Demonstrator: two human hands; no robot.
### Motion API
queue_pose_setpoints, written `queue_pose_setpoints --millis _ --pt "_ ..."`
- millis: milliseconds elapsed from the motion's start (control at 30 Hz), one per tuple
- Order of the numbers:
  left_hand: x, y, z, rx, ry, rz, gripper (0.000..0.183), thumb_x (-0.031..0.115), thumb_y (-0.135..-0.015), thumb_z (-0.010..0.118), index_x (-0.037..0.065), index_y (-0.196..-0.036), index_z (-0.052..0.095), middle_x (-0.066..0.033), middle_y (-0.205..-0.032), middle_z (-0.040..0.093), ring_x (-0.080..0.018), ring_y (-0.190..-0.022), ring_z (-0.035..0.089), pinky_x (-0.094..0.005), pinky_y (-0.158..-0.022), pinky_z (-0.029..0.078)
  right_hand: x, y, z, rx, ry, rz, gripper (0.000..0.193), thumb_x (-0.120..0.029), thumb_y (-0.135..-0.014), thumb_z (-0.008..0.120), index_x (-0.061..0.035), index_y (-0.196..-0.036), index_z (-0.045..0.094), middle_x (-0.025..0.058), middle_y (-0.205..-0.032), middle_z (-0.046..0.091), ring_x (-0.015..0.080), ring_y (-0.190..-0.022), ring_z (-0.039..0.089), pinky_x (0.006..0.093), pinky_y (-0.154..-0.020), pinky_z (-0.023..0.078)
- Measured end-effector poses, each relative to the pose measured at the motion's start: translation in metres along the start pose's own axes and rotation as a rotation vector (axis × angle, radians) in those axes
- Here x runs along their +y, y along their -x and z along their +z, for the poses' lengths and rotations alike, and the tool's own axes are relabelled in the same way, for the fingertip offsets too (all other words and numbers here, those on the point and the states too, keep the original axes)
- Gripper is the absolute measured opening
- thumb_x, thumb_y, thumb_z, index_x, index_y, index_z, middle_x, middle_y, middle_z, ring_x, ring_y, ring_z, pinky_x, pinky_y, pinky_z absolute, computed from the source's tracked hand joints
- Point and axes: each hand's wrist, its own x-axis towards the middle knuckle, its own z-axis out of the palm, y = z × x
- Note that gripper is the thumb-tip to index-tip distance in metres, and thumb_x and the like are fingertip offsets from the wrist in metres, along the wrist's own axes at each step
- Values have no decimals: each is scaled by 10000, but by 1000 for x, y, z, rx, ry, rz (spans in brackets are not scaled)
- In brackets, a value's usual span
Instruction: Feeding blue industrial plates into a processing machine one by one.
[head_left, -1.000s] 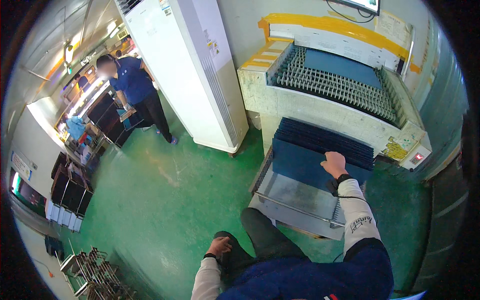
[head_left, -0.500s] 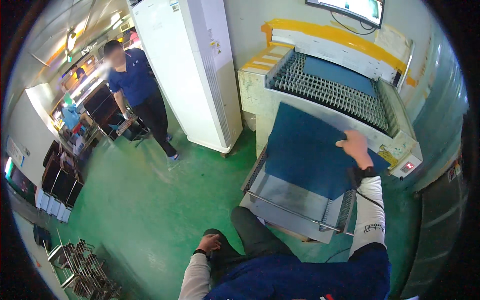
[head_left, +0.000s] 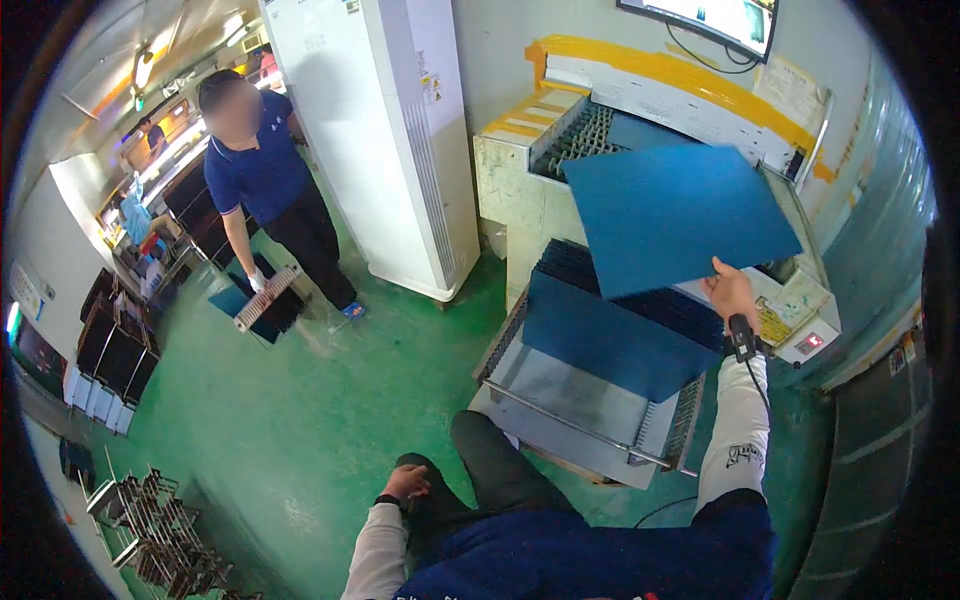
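My right hand [head_left: 732, 295] grips a thin blue panel [head_left: 685, 220] by its near edge, thumb on top. The panel is tilted above the roller bed [head_left: 585, 140] of a conveyor machine and covers much of it. Below it, several more blue panels [head_left: 610, 340] stand on edge in a slotted metal rack [head_left: 640, 452] with comb-like side walls. My left hand [head_left: 408, 483] rests on my left thigh with loosely bent fingers, away from the panels, and nothing shows in it.
A tall white cabinet-like unit [head_left: 345, 130] stands left of the machine [head_left: 530, 200]. Further left, a co-worker [head_left: 255, 170] carries a slotted rack of panels [head_left: 268, 298]. Stacked metal frames [head_left: 160, 535] sit at lower left; a screen [head_left: 715, 22] hangs above.
My right hand has lifted the panel up from the rack toward the rollers, uncovering the panels standing behind. The co-worker has come nearer with the rack. My left hand stays on my thigh.
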Motion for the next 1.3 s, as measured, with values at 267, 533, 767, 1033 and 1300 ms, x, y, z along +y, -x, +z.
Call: queue_pose_setpoints --millis 267,533,767,1033,1300 --pt "7 0 8 53 -12 -34 273 234 -837 528 -12 -955 546 -128 -709 614 -183 -523 588 -275 -455 474 37 -55 -2 78 -224 17 129 -143 -814 587 -78 -894 510 56 -846 563 183 -785 535 293 -711 464" --pt "3 1 5 67 -25 -43 302 266 -846 532 -17 -953 543 -137 -713 616 -188 -528 596 -270 -440 474 42 -83 11 4 142 180 293 -362 -822 565 -79 -766 520 7 -688 542 108 -606 517 237 -532 423" --pt "-1 -7 2 21 3 -63 348 269 -847 532 -24 -1032 503 -160 -722 620 -189 -520 595 -262 -422 477 49 -104 6 21 97 188 312 -376 -814 565 -70 -757 539 6 -688 534 103 -578 484 230 -497 383" --pt "4 -4 4 -21 -16 -37 333 264 -860 509 -29 -1018 515 -160 -735 630 -176 -521 600 -250 -412 465 52 -107 7 125 54 153 324 -374 -803 582 -55 -763 545 8 -663 521 106 -538 441 249 -490 354" --pt "1 -6 3 12 -49 -70 329 257 -863 507 -23 -1036 513 -162 -735 630 -182 -524 605 -245 -403 455 58 -111 11 139 15 119 330 -376 -799 588 -48 -777 553 -3 -629 497 103 -526 427 244 -481 341"
